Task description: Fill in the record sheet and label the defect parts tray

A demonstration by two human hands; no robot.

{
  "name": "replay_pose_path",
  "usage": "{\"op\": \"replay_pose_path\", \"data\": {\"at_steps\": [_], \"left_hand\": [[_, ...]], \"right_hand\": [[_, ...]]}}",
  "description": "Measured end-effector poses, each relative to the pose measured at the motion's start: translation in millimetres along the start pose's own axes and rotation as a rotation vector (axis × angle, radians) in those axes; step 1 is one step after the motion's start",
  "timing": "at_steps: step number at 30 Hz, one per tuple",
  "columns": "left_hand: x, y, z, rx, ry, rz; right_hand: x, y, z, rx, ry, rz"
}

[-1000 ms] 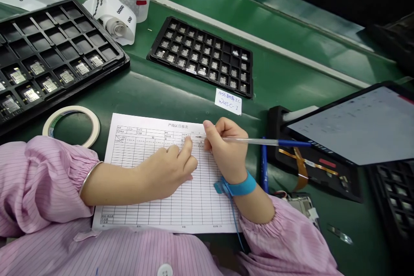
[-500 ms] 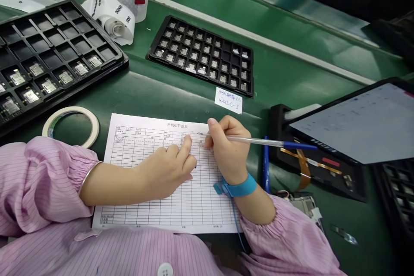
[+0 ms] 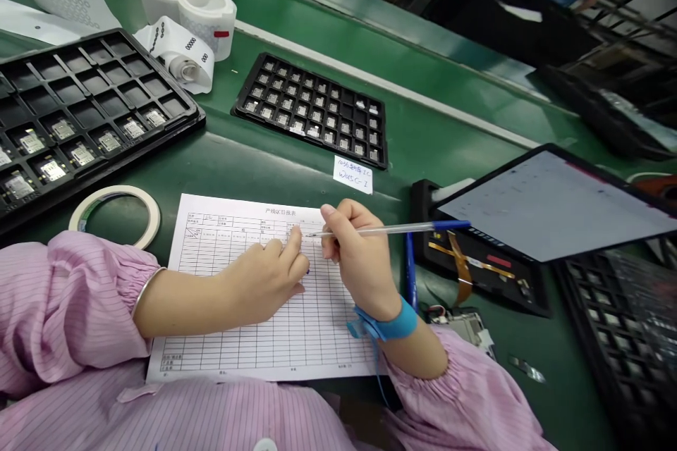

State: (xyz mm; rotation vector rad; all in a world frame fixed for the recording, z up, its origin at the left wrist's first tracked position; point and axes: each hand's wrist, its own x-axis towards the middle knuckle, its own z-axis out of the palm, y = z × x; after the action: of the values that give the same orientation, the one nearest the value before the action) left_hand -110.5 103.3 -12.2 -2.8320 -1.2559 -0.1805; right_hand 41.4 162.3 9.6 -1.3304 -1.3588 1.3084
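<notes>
A printed form with a table grid (image 3: 254, 349) lies on the green bench in front of me. My right hand (image 3: 364, 261), with a blue band on its wrist, grips a clear pen with a blue end (image 3: 402, 228). The pen's point is at the form's header rows, close beside my left index finger. My left hand (image 3: 269, 275) rests over the form's middle, its index finger stretched toward the header and the other fingers curled. A small blue tip shows at those curled fingers; what it belongs to is hidden.
A black tray of small metal parts (image 3: 312, 109) lies beyond the form, with a handwritten label (image 3: 352, 174) below it. At left are a larger black tray (image 3: 84, 113), a tape roll (image 3: 153, 215) and white label rolls (image 3: 211, 14). A tilted screen (image 3: 560, 204) stands at right.
The view has swung, showing more of the right side and background. The pen's point has shifted slightly down and left, nearer my left index finger. My left hand keeps its pose on the form.
</notes>
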Motion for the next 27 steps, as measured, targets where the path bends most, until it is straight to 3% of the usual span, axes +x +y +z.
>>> {"op": "replay_pose_path", "data": {"at_steps": [6,11,27], "left_hand": [[0,-1,-2.0,-0.002,-0.020,0.008],[0,-1,-1.2,0.000,-0.025,0.003],[0,-2,-1.1,0.001,-0.008,-0.026]], "right_hand": [[13,19,-8,-0.121,0.027,-0.165],[16,21,-15,-0.118,0.016,-0.165],[28,21,-11,-0.022,-0.004,-0.108]]}}
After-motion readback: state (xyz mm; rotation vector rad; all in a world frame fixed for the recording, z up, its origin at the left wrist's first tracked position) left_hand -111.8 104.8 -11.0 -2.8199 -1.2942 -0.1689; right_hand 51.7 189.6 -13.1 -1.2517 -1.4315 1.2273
